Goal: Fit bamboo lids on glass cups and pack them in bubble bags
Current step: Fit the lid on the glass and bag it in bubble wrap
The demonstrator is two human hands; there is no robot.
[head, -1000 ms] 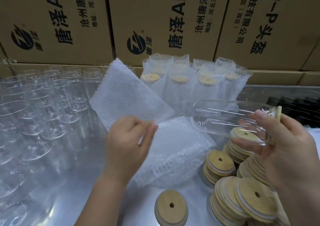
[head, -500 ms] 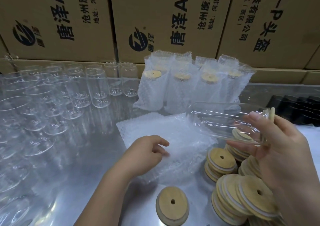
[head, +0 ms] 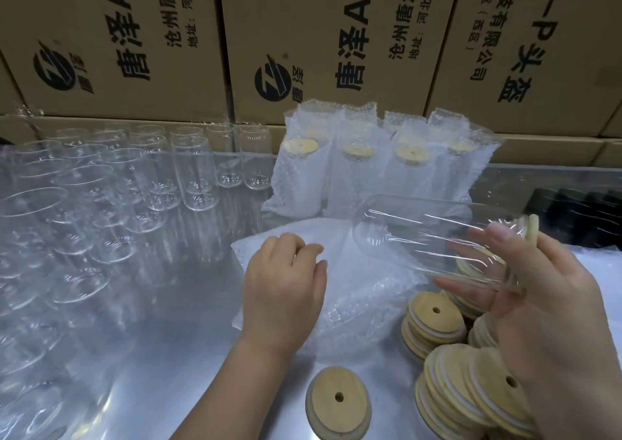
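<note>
Your right hand [head: 552, 321] holds a glass cup [head: 424, 237] on its side above the table [head: 161, 355], with the base pointing left. The thumb lies across the top of the glass near the mouth and the fingers [head: 464, 283] are spread underneath, curled round it. A bamboo lid [head: 532, 228] sits on the cup's mouth; you see it edge-on, just past your thumb.

Your left hand [head: 284, 288] rests knuckles-up on the stack of bubble bags [head: 363, 308], which lies flat in the middle of the table, below and to the left of the cup. The fingers are bent down onto the top bag with the thumb close beside them. The fingertips are hidden, so I cannot tell whether they pinch the bag or only touch it.

Behind the stack, the packed cups [head: 370, 177] stand upright in their bubble bags in a row against the cardboard boxes [head: 134, 42], their lids showing through the wrap. The loose lids [head: 471, 399] are heaped under your right hand, just right of the bag stack, and a single lid [head: 338, 397] lies flat in front — apart from the heap. The empty glasses [head: 101, 204] stand upright in rows across the left side of the table.
</note>
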